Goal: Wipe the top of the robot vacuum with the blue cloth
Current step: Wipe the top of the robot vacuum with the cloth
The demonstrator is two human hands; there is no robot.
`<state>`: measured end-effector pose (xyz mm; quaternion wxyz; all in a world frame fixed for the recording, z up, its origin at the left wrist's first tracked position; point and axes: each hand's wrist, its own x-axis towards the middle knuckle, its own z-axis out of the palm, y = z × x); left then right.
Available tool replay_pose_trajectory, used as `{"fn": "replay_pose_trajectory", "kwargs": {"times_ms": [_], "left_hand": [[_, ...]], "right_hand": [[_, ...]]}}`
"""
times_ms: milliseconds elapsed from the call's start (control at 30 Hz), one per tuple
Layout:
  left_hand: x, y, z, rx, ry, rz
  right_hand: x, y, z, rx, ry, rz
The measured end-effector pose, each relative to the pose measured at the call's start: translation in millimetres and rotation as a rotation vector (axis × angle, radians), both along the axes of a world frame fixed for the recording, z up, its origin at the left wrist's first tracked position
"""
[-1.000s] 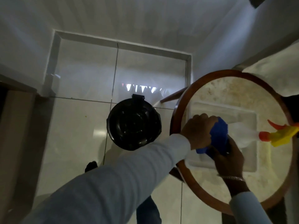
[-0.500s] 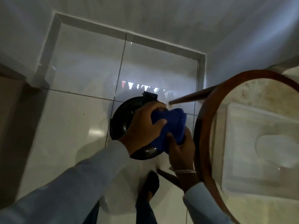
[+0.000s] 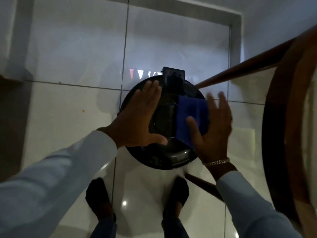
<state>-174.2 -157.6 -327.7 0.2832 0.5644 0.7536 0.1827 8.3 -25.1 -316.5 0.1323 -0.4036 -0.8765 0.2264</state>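
The black round robot vacuum (image 3: 164, 157) sits on the white tiled floor just ahead of my feet. A blue cloth (image 3: 190, 109) lies spread on the right half of its top. My left hand (image 3: 137, 121) rests flat on the left half of the top, fingers together and holding nothing. My right hand (image 3: 214, 131) lies flat along the cloth's right edge, with the thumb on top of the cloth. Its fingers are spread and blurred, reaching past the vacuum's right rim.
A round table with a brown wooden rim (image 3: 277, 134) fills the right edge of the view. One of its legs (image 3: 240, 73) slants down behind the vacuum and another (image 3: 202, 186) in front. My dark shoes (image 3: 97, 198) stand just before the vacuum. Walls close the corner behind.
My view has dropped closer to the vacuum. Both hands held the bunched cloth above it; now the cloth lies spread on the top, and both hands have opened flat.
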Motion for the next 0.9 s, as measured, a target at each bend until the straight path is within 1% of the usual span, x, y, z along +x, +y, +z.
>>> {"fn": "replay_pose_trajectory", "kwargs": {"times_ms": [67,100,167,233,333,367,400,433,467,567,600,633,667,733,767,833,900], "left_hand": [[-1,2,-11,-0.040,0.085,-0.092],[-2,2,-16,-0.047,0.118,-0.109],[-1,1,-23,-0.036,0.147,-0.095],[0,1,-23,-0.020,0.150,-0.086],[-1,1,-24,-0.030,0.162,-0.101],[-2,1,-25,-0.038,0.171,-0.109],[-2,1,-25,-0.045,0.178,-0.118],[-3,1,-25,-0.052,0.180,-0.121],[-3,2,-25,-0.059,0.178,-0.122],[-3,3,-22,-0.071,0.161,-0.124],[-3,4,-21,-0.076,0.152,-0.124],[-4,4,-21,-0.080,0.144,-0.125],[-4,4,-20,-0.083,0.141,-0.126],[-4,3,-21,-0.082,0.150,-0.128],[-4,4,-22,-0.079,0.155,-0.131],[-5,4,-23,-0.069,0.161,-0.131],[-5,4,-24,-0.054,0.164,-0.126]], "right_hand": [[-13,-5,-15,0.051,-0.115,0.173],[-16,-8,-23,0.085,-0.162,0.209],[-17,-9,-34,0.149,-0.177,0.194],[-14,-10,-38,0.155,-0.129,0.105],[-26,-9,-37,0.074,-0.061,-0.171],[-33,-9,-36,0.066,-0.060,-0.244],[-39,-10,-36,0.077,-0.071,-0.273],[-42,-11,-36,0.099,-0.091,-0.251],[-42,-14,-36,0.120,-0.112,-0.183],[-16,-28,-36,0.139,-0.145,0.129],[-3,-31,-35,0.133,-0.158,0.192],[8,-30,-35,0.118,-0.171,0.199],[13,-28,-34,0.083,-0.170,0.152],[5,-22,-33,-0.007,-0.115,-0.027],[-6,-20,-33,-0.016,-0.100,-0.108],[-35,-17,-35,0.051,-0.127,-0.188],[-58,-24,-37,0.117,-0.164,-0.158]]}}
